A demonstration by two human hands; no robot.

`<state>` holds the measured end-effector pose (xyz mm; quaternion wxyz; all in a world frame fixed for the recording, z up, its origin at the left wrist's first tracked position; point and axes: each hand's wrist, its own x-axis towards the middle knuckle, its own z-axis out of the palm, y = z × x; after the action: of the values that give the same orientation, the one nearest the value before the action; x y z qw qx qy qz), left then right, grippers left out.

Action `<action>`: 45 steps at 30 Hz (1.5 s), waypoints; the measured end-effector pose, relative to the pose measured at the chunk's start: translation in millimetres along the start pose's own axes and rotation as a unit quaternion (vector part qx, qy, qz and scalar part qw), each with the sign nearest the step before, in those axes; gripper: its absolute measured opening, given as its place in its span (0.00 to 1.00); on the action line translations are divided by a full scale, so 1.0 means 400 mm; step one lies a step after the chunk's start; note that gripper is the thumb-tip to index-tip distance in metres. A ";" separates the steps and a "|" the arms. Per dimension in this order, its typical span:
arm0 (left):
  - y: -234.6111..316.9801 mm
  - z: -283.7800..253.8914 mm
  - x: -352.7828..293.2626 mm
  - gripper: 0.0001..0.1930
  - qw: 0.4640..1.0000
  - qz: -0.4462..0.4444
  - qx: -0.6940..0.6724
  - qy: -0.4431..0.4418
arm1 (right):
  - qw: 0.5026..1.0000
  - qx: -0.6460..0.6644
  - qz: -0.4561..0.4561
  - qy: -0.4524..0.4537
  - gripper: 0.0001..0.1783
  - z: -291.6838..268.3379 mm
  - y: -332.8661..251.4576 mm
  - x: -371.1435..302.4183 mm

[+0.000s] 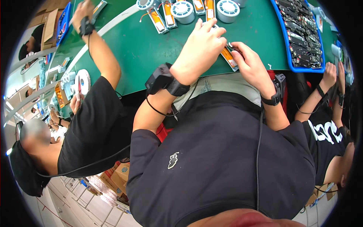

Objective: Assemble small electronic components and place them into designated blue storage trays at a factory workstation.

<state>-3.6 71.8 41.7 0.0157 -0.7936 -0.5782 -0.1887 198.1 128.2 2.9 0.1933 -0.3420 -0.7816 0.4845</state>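
Observation:
A narrow grey housing with an orange insert (228, 58) lies slanted at the near edge of the green table, in front of me. My left hand (200, 47) is curled over its upper part, fingers bent around it, and hides much of it. At the housing's right side, my right hand (250, 64) has thumb and forefinger closed together. A small dark bit shows at those fingertips, too small to name.
Beyond my hands, several similar housings (157, 20) lie beside round grey ribbed parts (183, 12). A blue tray (324, 69) of dark circuit-board parts sits at the right. Co-workers are close on both sides; one person's arm (99, 53) reaches over the green table (140, 56) at left.

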 end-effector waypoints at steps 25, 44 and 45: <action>0.021 0.003 0.008 0.08 0.992 -0.006 0.124 -0.037 | 0.997 -0.059 -0.031 0.041 0.16 -0.048 -0.013 0.045; 0.004 0.002 -0.053 0.07 0.994 -0.007 -0.002 0.111 | 0.990 -0.045 -0.059 -0.122 0.20 -0.110 -0.003 0.096; 0.019 0.003 -0.051 0.07 0.994 -0.019 0.011 0.108 | 0.993 0.025 -0.006 -0.117 0.21 -0.099 0.014 0.082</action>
<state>-1.5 51.1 35.5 0.0834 -0.7573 -0.5899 -0.2674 202.3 178.3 14.8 0.1123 -0.2732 -0.7886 0.5392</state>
